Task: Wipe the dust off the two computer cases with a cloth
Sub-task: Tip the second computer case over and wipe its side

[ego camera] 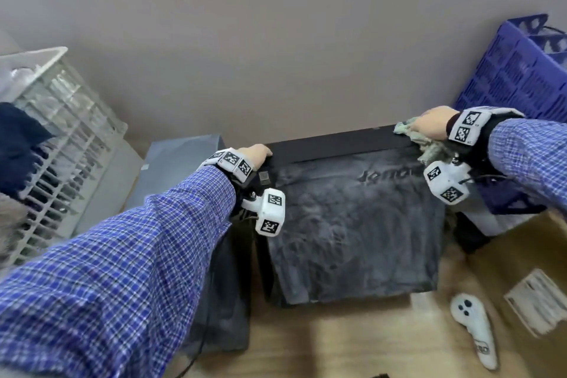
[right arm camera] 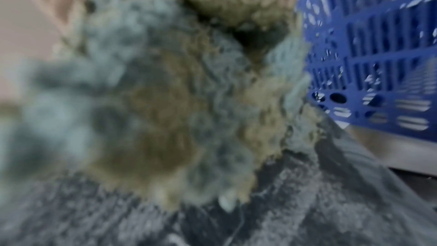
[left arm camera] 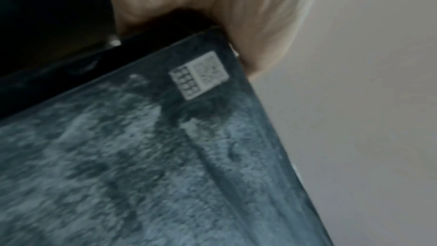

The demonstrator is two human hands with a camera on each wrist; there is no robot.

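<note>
Landmark: dusty black case, standing on the wood floor against the grey wall.

Far left of case: white slatted basket holding clear bags; a dark cloth item hangs over its near rim. Between basket and case: grey box by the wall. A second dark case stands just left of the dusty one, largely hidden behind the left sleeve.

Left hand: on the case's upper left corner, fingers curled over the top edge. In the left wrist view the hand wraps that corner, just above a small white label on the side panel. Dust lies streaky and grey over the panel.

Case side: raised logo near the upper right, partly hidden by the wrist camera.

Right hand: at the case's upper right corner, gripping a bunched grey-tan cloth against the top edge. The cloth fills the right wrist view and hides the fingers; it touches the dusty panel.

Right of case: blue perforated crate, close beside the right hand. In front right of the case, on the floor: white controller; beyond it, a cardboard box with a label.
</note>
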